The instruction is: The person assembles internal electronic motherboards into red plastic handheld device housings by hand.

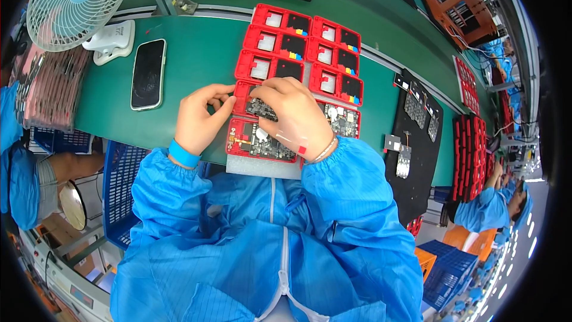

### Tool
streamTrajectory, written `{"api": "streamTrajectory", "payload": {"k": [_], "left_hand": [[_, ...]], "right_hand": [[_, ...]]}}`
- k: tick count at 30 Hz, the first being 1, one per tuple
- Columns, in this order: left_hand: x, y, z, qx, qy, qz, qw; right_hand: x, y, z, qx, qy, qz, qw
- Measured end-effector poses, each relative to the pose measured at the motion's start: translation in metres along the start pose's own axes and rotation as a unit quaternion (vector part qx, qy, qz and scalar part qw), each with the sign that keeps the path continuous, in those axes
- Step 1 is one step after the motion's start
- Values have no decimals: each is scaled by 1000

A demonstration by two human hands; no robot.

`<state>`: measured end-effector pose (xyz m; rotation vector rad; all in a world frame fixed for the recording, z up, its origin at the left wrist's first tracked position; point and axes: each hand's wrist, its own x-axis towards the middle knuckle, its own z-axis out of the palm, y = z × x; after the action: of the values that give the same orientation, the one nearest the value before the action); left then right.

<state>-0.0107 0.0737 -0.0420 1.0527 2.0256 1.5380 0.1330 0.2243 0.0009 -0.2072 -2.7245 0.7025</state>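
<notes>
Two columns of red plastic cases lie before me. My right hand (298, 116) reaches over the left column, its fingers closed on a dark circuit board (260, 108) held at a red case (239, 100). Beside that case's left edge is my left hand (202, 116), thumb and index finger apart, fingertips at the rim. The right hand hides much of the case. Nearer to me, another red case (231, 137) has a circuit board (275, 148) inside. A further board (344, 121) sits in a case right of my right hand.
A phone (148, 74) and a white fan (80, 0) stand to the left on the green table (190, 42). Farther red cases (262, 40) show white and black insides. Small boards (415, 110) lie on a black mat (411, 188) at right, near stacked red cases (469, 158).
</notes>
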Motion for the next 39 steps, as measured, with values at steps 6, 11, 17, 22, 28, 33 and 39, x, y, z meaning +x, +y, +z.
{"api": "streamTrajectory", "payload": {"k": [6, 11, 17, 22, 28, 33, 39], "left_hand": [[1, -2, 0, 0, 4, 5, 1000], [3, -1, 1, 4, -3, 6, 1000], [1, -2, 0, -1, 2, 3, 1000], [2, -4, 1, 1, -2, 2, 1000], [2, -4, 2, 1, -5, 12, 1000], [2, -4, 2, 25, 4, 39, 999], [2, 3, 0, 26, -17, 17, 999]], "right_hand": [[-2, -7, -2, 27, 15, 14, 999], [-8, 2, -11, 27, 1, 21, 999], [-12, 7, -23, 12, -13, 42, 999], [-20, 13, -22, -12, -10, 53, 998], [-21, 11, -17, -62, -12, 23, 998], [-18, 5, -17, -29, -23, 28, 999], [-13, -1, -9, -40, -32, -23, 998]]}}
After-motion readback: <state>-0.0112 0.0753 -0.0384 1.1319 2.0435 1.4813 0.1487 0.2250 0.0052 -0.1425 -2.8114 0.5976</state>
